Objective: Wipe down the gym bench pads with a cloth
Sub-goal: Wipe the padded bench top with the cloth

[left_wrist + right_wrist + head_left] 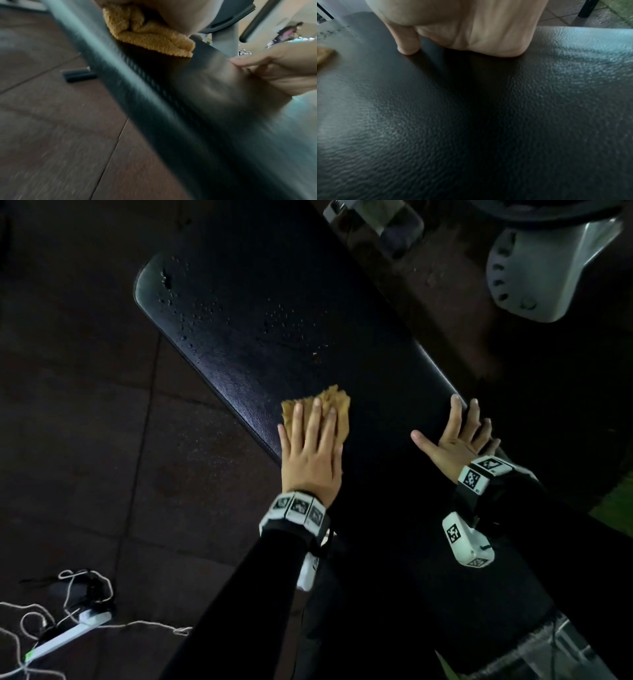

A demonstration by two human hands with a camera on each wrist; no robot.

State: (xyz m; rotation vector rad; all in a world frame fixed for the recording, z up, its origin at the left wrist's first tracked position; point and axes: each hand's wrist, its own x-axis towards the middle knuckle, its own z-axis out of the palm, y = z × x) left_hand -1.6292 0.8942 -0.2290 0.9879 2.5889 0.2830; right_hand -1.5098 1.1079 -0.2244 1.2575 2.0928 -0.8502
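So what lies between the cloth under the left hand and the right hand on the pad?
Only bare black pad: the head view shows nothing between the cloth under the left hand and the right hand.

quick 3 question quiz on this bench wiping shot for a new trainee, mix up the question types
1. True or false: the left hand presses the cloth flat on the bench pad.
2. What does the right hand hold?
A. a spray bottle
B. a second cloth
C. nothing; it rests flat on the pad's edge
3. Fill in: ahead of the cloth, the far end of the pad is speckled with ____.

Key: 1 true; 2 C; 3 droplets
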